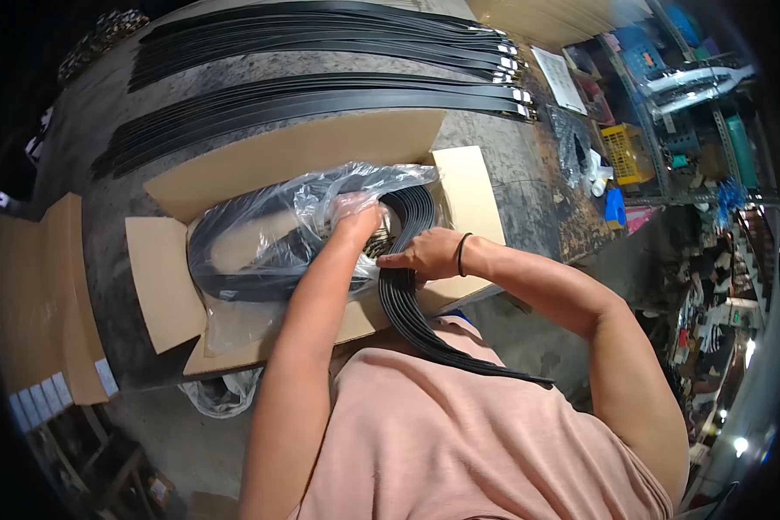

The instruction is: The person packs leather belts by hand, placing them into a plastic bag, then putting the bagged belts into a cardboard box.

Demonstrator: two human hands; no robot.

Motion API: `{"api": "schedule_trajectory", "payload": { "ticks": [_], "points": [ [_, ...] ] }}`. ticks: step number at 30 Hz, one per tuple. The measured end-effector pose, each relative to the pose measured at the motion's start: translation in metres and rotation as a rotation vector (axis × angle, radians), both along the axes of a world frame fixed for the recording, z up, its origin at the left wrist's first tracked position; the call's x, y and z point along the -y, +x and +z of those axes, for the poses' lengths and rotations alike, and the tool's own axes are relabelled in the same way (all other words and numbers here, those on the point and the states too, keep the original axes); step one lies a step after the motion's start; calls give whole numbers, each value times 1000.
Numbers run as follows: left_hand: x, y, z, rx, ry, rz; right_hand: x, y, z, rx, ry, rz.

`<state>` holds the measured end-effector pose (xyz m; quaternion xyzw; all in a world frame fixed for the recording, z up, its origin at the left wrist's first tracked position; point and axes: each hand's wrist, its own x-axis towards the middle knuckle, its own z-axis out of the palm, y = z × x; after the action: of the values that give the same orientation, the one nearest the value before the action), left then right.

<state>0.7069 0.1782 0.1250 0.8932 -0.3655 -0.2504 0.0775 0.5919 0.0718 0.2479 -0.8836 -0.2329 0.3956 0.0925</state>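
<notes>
An open cardboard box [160, 286] lined with a clear plastic bag [321, 195] sits on the worktable. A bundle of black belts [407, 308] runs from inside the box over its near edge and down across my chest. My left hand [360, 217] reaches into the bag at the belts' buckle ends, fingers curled around them. On top of the belt bundle, at the box's right side, rests my right hand [420, 253], pressing the bundle with its fingers closed over it. A dark band circles my right wrist.
Two rows of flat black belts [321, 95] with metal buckles lie across the far table. A folded cardboard box [43, 303] stands at left. Shelves with a yellow crate [628, 152] and blue items fill the right. Papers [559, 78] lie near the table's far right.
</notes>
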Motion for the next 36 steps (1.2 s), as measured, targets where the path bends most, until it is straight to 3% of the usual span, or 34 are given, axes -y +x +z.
{"api": "schedule_trajectory", "payload": {
  "ticks": [3, 4, 5, 6, 7, 8, 10, 11, 13, 14, 15, 17, 18, 21, 26, 28, 31, 33, 36],
  "points": [
    [-19, -17, 2, -22, -145, -12, 10, 6, -6, 241, 90, 130],
    [-32, -16, 18, -67, -141, -185, 19, 10, -14, 308, 283, 163],
    [-44, -24, 36, -60, -120, -160, 28, 12, -24, 372, 482, 194],
    [-56, -36, 56, 34, -260, 43, 37, 11, -36, 220, 505, 100],
    [-63, -45, 69, 134, -399, 242, 43, 11, -33, 224, 532, 119],
    [-65, -49, 76, 148, -375, 261, 47, 11, -25, 192, 559, 9],
    [-70, -58, 87, 375, -220, 696, 59, 9, -18, 232, 648, -124],
    [-73, -58, 83, 397, -193, 717, 66, 10, -19, 245, 637, -170],
    [-86, -47, 36, -98, -49, 867, 76, 12, -25, 362, 677, -205],
    [-117, -31, -34, -404, -356, 878, 78, 13, -31, 383, 680, -233],
    [-103, -71, 18, -385, -810, 995, 80, 15, -35, 381, 703, -225],
    [-76, -64, 49, -681, -980, 1411, 81, 17, -43, 450, 800, -268],
    [-75, -69, 50, -786, -1256, 1655, 78, 19, -48, 448, 844, -325],
    [-57, -87, 80, -722, -1433, 1595, 69, 24, -59, 477, 960, -365],
    [-33, -107, 105, -637, -1367, 1626, 57, 27, -56, 572, 1018, -391],
    [-28, -105, 115, -627, -1558, 1627, 51, 28, -60, 595, 1039, -375],
    [-26, -89, 132, -575, -1633, 1587, 44, 22, -61, 617, 1074, -367],
    [-27, -72, 139, -579, -1619, 1516, 43, 16, -70, 560, 981, -319],
    [-8, -57, 159, -522, -1579, 1463, 46, 3, -77, 644, 951, -57]
  ]
}}
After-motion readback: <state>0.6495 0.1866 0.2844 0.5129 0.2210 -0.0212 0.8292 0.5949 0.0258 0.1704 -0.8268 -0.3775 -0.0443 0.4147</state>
